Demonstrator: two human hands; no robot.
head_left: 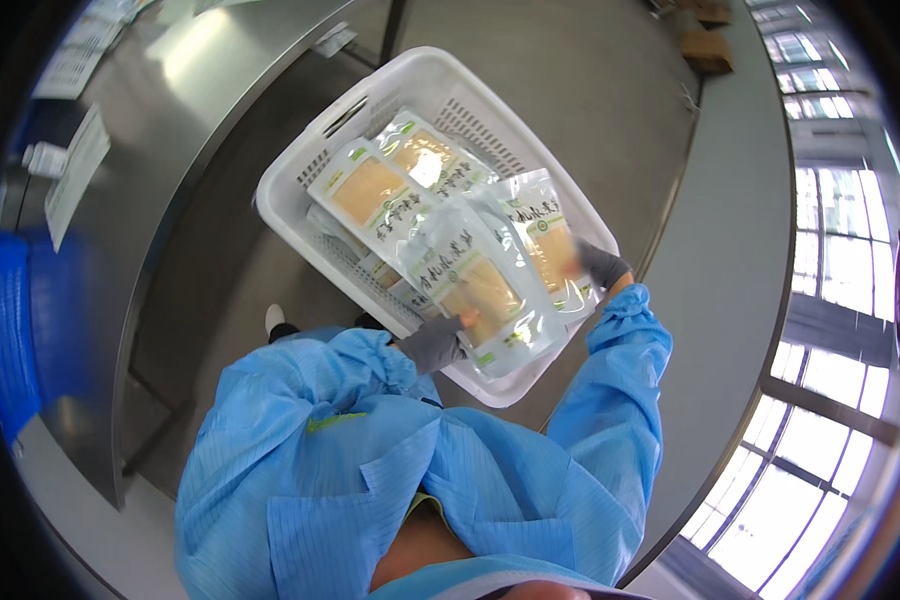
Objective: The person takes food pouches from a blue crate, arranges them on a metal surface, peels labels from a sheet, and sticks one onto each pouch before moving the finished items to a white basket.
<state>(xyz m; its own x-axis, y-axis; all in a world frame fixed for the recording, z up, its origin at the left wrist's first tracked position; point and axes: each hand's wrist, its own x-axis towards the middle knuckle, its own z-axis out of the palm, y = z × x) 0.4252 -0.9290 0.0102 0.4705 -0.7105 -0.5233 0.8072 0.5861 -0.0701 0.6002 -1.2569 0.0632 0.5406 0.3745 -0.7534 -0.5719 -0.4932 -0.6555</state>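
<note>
At least four clear-and-pale packets lie heaped in one white plastic basket (425,75), which sits at twelve o'clock from the wearer, its walls pierced with rows of slots. Taking the basket's middle as the clock's centre, the front packet (500,325) lies uppermost toward five o'clock, tilted across its neighbours. Another packet (367,190) shows toward ten, one more (425,155) toward twelve, and a fourth (547,245) toward three. Tan contents show through their windows, beside dark writing and green marks; further packet edges peek from under the heap toward eight.

The left hand (440,340), in a grey glove with bare fingertips showing, reaches over the rim at six o'clock. Its fingers meet the front packet's near side, the thumb spread from the others, which are blurred; I cannot tell whether they are closed on it. At about four o'clock the right hand (598,266), gloved alike, has its blurred fingers at the three o'clock packet; how far open they are I cannot tell.
</note>
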